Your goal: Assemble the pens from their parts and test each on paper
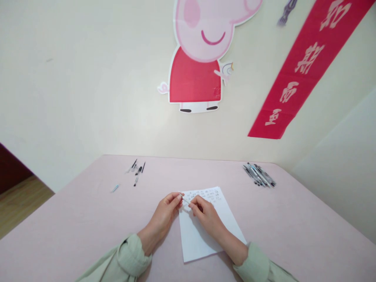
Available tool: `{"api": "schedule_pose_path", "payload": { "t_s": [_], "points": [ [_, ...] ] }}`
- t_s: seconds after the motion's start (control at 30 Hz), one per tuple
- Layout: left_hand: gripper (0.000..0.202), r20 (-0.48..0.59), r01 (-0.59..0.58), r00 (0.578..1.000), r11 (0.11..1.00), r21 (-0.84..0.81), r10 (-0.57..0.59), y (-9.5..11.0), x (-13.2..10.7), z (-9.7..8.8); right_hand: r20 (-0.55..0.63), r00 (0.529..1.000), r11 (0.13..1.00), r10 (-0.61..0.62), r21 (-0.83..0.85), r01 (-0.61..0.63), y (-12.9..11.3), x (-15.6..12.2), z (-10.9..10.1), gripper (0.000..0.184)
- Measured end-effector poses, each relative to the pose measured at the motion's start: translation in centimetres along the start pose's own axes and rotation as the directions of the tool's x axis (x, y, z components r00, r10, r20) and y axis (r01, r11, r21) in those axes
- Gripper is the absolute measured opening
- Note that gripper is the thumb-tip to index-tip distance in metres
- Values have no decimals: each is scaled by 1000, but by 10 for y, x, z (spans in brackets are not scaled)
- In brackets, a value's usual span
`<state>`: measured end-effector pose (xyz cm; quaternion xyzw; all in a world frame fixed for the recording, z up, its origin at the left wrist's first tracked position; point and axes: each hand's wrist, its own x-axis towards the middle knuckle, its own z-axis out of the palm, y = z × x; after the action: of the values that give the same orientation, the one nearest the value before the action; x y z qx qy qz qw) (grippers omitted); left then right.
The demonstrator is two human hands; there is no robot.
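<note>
Between my two hands runs a thin pale rod (185, 201) that looks like a pen refill. My left hand (167, 211) pinches its left end, where a small dark part shows at the fingertips. My right hand (207, 214) grips the other end between thumb and forefinger, with the remaining fingers curled. Below them lies a white sheet of paper (199, 239), slightly turned, with several rows of dark handwriting across its top. My right wrist crosses the right side of the paper, while the left hand is beside its left edge.
On the pink table (96, 219), several loose pens and pen parts (138, 170) lie at the back left, with a small light-blue piece (115, 188) nearer. A pile of pens (259, 175) lies at the back right. Behind stands a wall with a pig cutout (195, 78) and red banner (289, 84).
</note>
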<state>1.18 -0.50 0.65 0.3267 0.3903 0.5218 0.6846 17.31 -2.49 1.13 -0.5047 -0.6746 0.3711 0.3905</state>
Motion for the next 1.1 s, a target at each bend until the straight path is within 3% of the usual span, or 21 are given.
{"api": "schedule_pose_path", "payload": {
  "t_s": [0.37,0.63,0.73,0.83,0.97,1.1],
  "points": [
    [28,-40,-60,997,995,81,63,-4,0,0,-84,996,1000,-12,-16,10,10,1,7,11],
    [28,-16,-52,998,997,54,53,-4,1,0,19,1000,1000,12,-2,-12,2,0,5,28],
    [27,-15,-49,999,998,38,50,-3,1,1,-17,1000,999,12,31,-12,4,1,6,14],
    [26,-15,-46,999,999,25,47,-1,0,2,-41,998,998,38,49,-36,6,2,6,11],
    [29,2,-28,1000,999,24,28,1,-1,3,24,999,998,40,41,-41,4,2,5,30],
    [28,11,-24,1000,1000,20,24,1,-1,2,-15,999,997,31,70,-30,3,2,4,14]
  ]
}}
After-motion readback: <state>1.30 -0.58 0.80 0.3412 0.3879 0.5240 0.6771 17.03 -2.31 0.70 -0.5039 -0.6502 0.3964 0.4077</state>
